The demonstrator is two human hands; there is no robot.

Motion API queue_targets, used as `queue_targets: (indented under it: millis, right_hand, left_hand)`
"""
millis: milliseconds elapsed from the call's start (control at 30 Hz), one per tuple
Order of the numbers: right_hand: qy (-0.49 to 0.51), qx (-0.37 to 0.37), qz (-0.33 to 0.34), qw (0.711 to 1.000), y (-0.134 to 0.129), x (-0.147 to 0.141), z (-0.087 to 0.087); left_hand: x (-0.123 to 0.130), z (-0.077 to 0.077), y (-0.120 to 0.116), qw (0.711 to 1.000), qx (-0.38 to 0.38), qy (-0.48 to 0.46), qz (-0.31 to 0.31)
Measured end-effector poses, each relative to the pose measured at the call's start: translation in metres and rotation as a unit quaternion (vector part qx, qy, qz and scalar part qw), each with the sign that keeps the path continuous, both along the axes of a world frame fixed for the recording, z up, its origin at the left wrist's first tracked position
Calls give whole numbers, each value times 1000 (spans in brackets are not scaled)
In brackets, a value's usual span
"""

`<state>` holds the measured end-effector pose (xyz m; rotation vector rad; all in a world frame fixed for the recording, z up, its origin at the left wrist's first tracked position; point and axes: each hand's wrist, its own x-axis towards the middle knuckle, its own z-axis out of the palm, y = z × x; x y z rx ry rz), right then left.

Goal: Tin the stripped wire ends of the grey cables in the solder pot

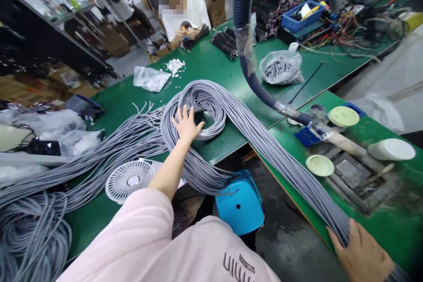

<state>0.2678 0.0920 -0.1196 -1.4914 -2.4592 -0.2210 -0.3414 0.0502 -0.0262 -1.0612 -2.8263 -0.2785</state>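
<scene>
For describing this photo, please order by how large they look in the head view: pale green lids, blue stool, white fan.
1. Blue stool
2. White fan
3. Pale green lids: the two look alike in size, so I do not rank them apart.

From where I watch, the long flat work tables (231,70) are deep green, and the bundled flexible cables (267,141) across them show a pale grey-violet. I see a bright blue rounded plastic stool (243,207) with one black dot, a white round slatted fan (132,180), and a pale pink fabric shirt (205,251) marked with dark lettering. My view also has a blue rectangular plastic bin (302,17).
</scene>
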Motion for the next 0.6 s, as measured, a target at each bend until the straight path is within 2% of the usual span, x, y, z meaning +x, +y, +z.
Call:
queue_targets:
  millis: [100,200,300,400,500,600]
  right_hand:
    - [-50,39,14,998,1,-2,3]
    - [-61,45,13,997,2,2,-2]
    - [-63,50,13,997,2,6,-10]
    - [-75,53,5,996,-1,8,-17]
    - [-86,30,-5,996,-4,9,-20]
    - [-84,18,-10,996,-5,9,-20]
  left_hand:
    - [-11,-31,-22,999,-36,-9,12]
    - [-19,-51,-35,999,-41,-28,21]
    - [-28,-54,-38,999,-43,-30,13]
    - [-29,-46,-34,998,-42,-43,17]
    - [-3,-37,-34,999,-21,-44,-1]
    - [53,-42,-44,996,22,-24,-79]
